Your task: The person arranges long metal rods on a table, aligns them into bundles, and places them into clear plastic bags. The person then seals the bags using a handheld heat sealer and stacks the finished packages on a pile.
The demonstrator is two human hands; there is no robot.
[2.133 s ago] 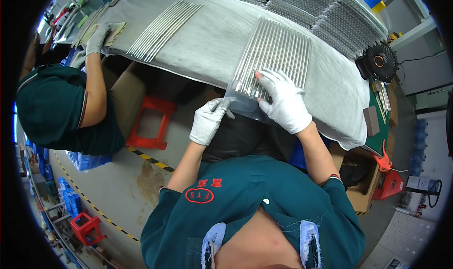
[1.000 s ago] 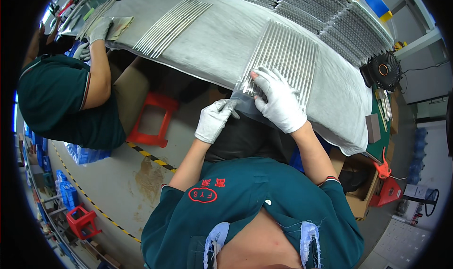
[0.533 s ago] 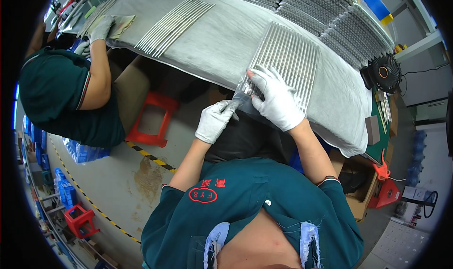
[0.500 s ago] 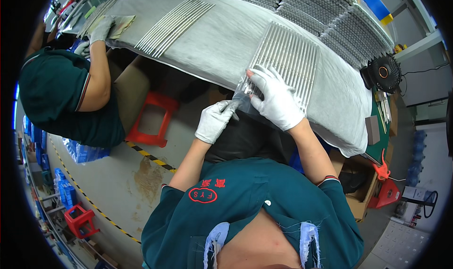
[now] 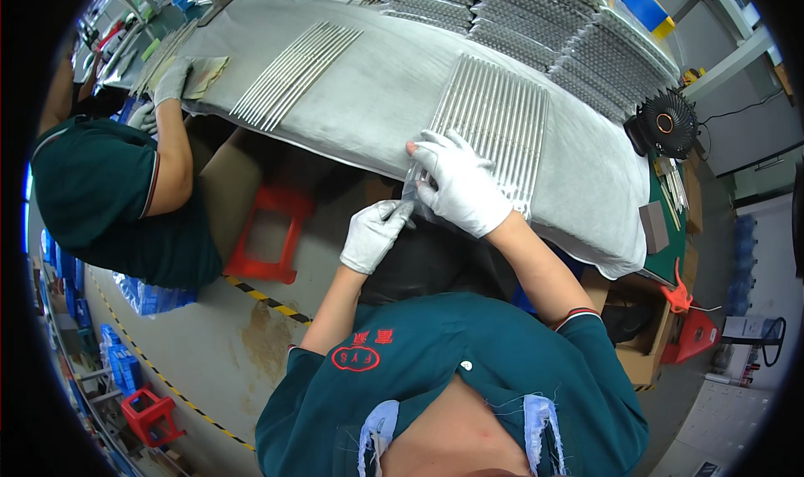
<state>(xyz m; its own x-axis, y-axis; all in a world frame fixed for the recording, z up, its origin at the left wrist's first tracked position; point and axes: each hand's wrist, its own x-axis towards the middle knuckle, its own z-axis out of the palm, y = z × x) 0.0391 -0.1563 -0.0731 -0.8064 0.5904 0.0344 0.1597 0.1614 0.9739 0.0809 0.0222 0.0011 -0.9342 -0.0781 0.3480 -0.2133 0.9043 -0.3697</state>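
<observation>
My left hand (image 5: 374,236), in a white glove, is just off the table's front edge. Its thumb and fingers are pinched on the edge of a clear plastic sleeve (image 5: 410,188). My right hand (image 5: 462,184), also gloved, lies over the sleeve and the near left part of a row of shiny metal rods (image 5: 502,113). Its fingers are spread, and a bare fingertip shows through the glove. The rods lie side by side on the grey cloth-covered table (image 5: 368,100). How far the sleeve reaches under my right hand is hidden.
Another batch of metal rods (image 5: 293,71) lies further left. Stacked bundles of bubble-textured packs (image 5: 536,25) line the back, with a black fan (image 5: 663,125) at the right corner. A co-worker (image 5: 109,192) sits at the left beside a red stool (image 5: 272,234).
The whole view has shifted, so the table sits slightly lower in it. My right hand has slid slightly left over the rods. The left hand keeps its pinch on the plastic.
</observation>
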